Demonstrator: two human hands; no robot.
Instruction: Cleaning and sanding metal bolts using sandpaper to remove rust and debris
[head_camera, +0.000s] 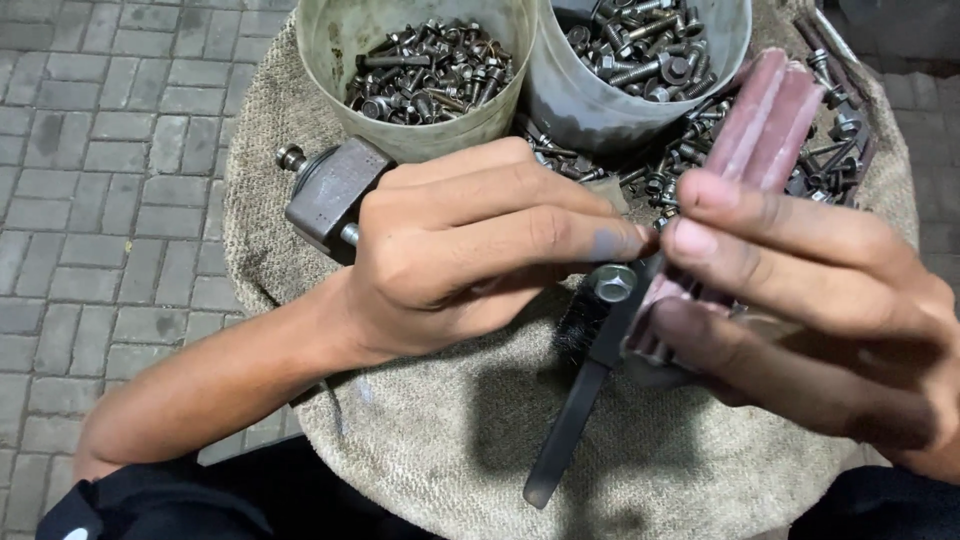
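- Bolt (613, 284) at frame centre, hex head up toward the camera, pinched at the fingertips of the left hand (470, 250); fingers closed on it, thumb underneath, so the head stays exposed and steady.
- Right hand (800, 300) wrapped shut around a reddish flat bar (765, 125), probably a file or sanding block (cannot tell which); its near end sits right at the bolt, far end angled up and away over the loose hardware.
- Both hands meet above the burlap-covered counter (450, 440), so anything dropped lands on cloth, not the paving.
- Dark flat strip (570, 420) with a wire brush (580, 320) lies just under the bolt, within reach.
- Two buckets (420, 60) (640, 50) of bolts and nuts at the far edge, side by side and touching; more loose bolts (690, 160) spill on the cloth beside them.
- Grey metal block (330, 190) with a pin sits behind the left hand, partly hidden by it.
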